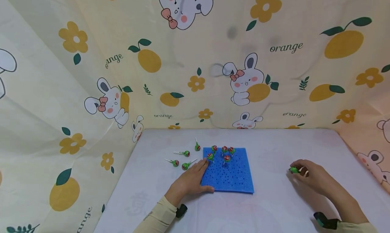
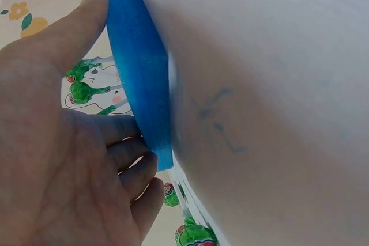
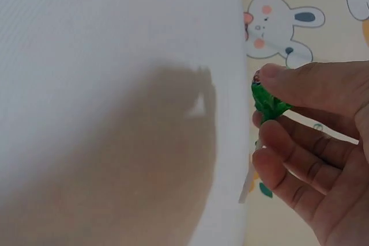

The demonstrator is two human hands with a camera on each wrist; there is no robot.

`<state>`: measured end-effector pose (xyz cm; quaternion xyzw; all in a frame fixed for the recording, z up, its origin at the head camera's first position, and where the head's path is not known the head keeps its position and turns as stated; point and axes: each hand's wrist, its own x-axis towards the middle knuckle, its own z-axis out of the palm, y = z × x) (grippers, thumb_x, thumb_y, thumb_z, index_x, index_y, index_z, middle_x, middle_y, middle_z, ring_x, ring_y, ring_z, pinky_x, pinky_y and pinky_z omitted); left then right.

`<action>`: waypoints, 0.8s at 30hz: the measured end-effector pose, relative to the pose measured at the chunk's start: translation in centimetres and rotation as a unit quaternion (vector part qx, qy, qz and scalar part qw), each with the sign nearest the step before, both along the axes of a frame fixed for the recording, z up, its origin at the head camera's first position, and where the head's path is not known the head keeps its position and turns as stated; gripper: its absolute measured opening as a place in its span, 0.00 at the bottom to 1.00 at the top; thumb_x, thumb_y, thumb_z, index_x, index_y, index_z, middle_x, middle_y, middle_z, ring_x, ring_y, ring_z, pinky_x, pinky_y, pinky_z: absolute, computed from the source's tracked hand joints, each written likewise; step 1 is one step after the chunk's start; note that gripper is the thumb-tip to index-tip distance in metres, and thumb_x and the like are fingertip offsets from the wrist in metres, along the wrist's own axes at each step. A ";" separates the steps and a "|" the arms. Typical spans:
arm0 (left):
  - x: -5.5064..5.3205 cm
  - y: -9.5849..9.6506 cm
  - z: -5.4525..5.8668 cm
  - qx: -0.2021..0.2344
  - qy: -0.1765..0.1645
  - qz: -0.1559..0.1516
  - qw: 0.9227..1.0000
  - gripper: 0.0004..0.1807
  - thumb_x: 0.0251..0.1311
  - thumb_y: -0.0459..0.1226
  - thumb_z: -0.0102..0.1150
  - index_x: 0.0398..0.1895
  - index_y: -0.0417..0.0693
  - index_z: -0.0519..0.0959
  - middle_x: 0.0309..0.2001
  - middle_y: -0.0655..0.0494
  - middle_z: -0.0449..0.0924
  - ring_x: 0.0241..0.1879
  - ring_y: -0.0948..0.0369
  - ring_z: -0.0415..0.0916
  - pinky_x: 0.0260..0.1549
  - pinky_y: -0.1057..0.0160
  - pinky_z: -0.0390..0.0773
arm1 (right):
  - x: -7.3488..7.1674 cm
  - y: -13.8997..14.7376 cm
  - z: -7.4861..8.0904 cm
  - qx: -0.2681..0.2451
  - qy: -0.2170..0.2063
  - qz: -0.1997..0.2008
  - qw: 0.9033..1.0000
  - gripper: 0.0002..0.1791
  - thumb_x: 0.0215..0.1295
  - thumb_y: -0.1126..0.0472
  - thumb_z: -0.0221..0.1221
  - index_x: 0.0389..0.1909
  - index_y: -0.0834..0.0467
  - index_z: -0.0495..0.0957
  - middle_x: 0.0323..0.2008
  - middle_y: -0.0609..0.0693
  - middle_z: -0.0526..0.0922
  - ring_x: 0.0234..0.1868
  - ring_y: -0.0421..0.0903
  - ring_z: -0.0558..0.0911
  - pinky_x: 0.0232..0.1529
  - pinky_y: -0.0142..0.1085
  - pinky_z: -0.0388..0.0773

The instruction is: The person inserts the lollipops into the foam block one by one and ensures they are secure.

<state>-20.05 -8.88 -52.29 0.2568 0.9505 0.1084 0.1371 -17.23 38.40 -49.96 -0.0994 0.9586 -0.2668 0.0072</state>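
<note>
Well to the right of the blue foam board [image 1: 231, 178], my right hand [image 1: 313, 175] pinches a lollipop [image 3: 266, 101] in a green wrapper between thumb and fingers. Its white stick points down past the fingers in the right wrist view. My left hand [image 1: 190, 178] rests along the board's left side, the thumb at the near left corner and the fingers reaching up that edge. Several lollipops [image 1: 226, 158] stand upright in the far part of the board, which is dotted with small holes. In the left wrist view the board [image 2: 135, 67] shows edge-on beside the thumb and fingertips.
Several loose lollipops [image 1: 185, 166] lie on the white table [image 1: 274, 206] left of the board, sticks pointing various ways. A patterned cloth [image 1: 198, 57] with rabbits and oranges hangs behind the table and at its sides. Dark bands [image 1: 326, 221] sit at both wrists.
</note>
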 end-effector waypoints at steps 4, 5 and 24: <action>-0.1 0.0 -0.1 -0.001 0.001 -0.001 1.000 0.63 0.63 0.72 0.62 0.89 0.49 0.49 0.89 0.54 0.43 0.87 0.54 0.44 0.83 0.53 0.54 | -0.2 -0.5 0.0 -0.001 0.025 0.007 1.000 0.14 0.64 0.70 0.72 0.50 0.65 0.84 0.38 0.47 0.85 0.35 0.38 0.77 0.30 0.32 0.76; -0.1 0.0 -0.1 -0.002 0.002 -0.002 1.000 0.63 0.62 0.72 0.62 0.89 0.49 0.49 0.89 0.54 0.43 0.87 0.54 0.44 0.83 0.53 0.54 | -0.2 -0.7 0.0 -0.003 0.032 0.009 0.999 0.14 0.63 0.70 0.72 0.49 0.65 0.84 0.38 0.47 0.85 0.35 0.37 0.77 0.30 0.32 0.77; 0.0 0.0 0.1 -0.004 0.003 -0.003 1.000 0.62 0.63 0.71 0.63 0.89 0.48 0.49 0.89 0.54 0.43 0.87 0.54 0.44 0.83 0.54 0.53 | -1.1 -3.1 -0.4 -0.035 0.147 0.062 0.987 0.21 0.61 0.75 0.71 0.56 0.67 0.85 0.39 0.47 0.83 0.34 0.29 0.74 0.31 0.32 0.82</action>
